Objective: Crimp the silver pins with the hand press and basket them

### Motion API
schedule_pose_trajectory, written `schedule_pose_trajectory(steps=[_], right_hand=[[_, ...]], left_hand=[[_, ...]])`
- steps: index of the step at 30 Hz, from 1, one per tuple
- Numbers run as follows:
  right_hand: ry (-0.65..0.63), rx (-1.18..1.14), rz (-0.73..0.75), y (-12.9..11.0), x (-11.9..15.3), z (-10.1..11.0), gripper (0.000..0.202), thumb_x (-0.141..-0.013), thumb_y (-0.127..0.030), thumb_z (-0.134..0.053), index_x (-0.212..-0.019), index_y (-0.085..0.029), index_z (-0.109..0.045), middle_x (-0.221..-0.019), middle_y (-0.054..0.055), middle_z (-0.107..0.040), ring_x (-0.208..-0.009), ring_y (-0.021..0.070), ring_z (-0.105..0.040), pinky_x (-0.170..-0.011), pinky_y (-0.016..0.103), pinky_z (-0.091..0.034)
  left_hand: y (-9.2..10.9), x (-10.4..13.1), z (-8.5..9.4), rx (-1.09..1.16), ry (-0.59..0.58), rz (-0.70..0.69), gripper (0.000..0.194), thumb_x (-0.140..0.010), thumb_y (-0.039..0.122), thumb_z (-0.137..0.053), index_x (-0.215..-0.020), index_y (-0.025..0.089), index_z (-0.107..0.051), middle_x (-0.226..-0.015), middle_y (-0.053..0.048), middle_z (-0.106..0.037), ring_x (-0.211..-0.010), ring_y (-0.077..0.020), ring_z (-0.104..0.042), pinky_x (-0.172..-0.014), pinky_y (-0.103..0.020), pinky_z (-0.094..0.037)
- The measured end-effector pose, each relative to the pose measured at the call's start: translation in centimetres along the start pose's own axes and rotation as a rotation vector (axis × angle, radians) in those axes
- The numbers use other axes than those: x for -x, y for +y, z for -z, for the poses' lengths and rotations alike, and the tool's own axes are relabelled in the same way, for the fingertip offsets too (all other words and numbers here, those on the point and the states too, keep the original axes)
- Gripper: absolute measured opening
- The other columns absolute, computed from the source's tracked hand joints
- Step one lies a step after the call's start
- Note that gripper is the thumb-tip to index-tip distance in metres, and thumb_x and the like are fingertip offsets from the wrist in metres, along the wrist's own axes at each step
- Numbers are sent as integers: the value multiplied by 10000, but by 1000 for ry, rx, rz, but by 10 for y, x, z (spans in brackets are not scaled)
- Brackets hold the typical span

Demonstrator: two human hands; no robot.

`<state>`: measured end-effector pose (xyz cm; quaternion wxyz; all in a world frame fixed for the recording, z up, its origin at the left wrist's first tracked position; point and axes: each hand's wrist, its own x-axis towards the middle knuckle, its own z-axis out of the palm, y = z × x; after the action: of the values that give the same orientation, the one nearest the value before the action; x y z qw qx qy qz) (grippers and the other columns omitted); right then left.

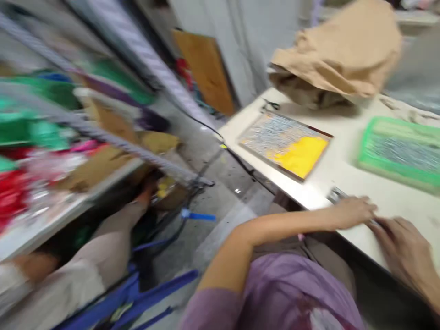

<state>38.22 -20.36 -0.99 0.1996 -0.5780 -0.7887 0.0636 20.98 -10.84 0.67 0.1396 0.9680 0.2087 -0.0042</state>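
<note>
On the near edge of the white table [343, 176], my left hand [354, 212] is closed over a narrow grey metal strip [337, 195]. One end of the strip sticks out past the hand toward the tray. My right hand [407, 243] is close beside the left, its fingers pinched at the other end of what looks like the same strip. Motion blur and the fingers hide most of the piece. Beyond my left hand lies a shallow tray [319, 132] with many thin silvery metal pieces and a bright yellow patch.
A green bin [366, 151] of small metal pieces stands at the right. Behind the tray are a brown paper bag [343, 50] and dark-handled scissors [271, 105]. A black cable [240, 162] runs past the table edge. Another seated person's leg [113, 238] shows at left.
</note>
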Motion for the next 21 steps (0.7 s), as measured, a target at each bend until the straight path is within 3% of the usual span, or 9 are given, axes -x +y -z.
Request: schedule_pose_trajectory(steps=[5, 13, 18, 21], right_hand=[[-10, 82, -98, 11, -3, -2, 350, -980, -448, -432, -1152, -212, -623, -881, 94, -624, -843, 265, -589, -757, 414, -508], [-9, 34, -64, 23, 3, -11, 642, -954, -433, -506, -1526, -236, -291, -1343, 164, -540, -1221, 323, -521, -992, 505, -448], [18, 13, -41, 23, 6, -18, 703, -920, -456, -574, -1528, -269, -275, -1561, 176, -291, -1421, 369, -302, -1074, 595, -367], [-11, 24, -21, 19, 6, -18, 566, -933, -429, -562, -1457, -292, -401, -1528, 140, -368, -1423, 353, -305, -1102, 613, -323]], left_hand=[[-11, -24, -21, 80, 13, -58, 150, -946, 196, -540, -1065, 142, -614, -1040, -108, -616, -1046, -237, -552, -824, -330, -482], [-11, -15, -13, 183, 18, 83, 451, -894, 367, -640, -1222, 94, -492, -1140, -154, -608, -1115, -270, -559, -930, -376, -484], [-16, 9, -8, 292, 240, 87, 523, -884, 387, -654, -1326, 197, -450, -1442, -170, -448, -1346, -308, -443, -1052, -481, -431], [-25, 35, 2, 371, 360, 220, 278, -953, 322, -545, -1201, 198, -572, -1260, -128, -590, -1194, -241, -570, -985, -411, -483]])
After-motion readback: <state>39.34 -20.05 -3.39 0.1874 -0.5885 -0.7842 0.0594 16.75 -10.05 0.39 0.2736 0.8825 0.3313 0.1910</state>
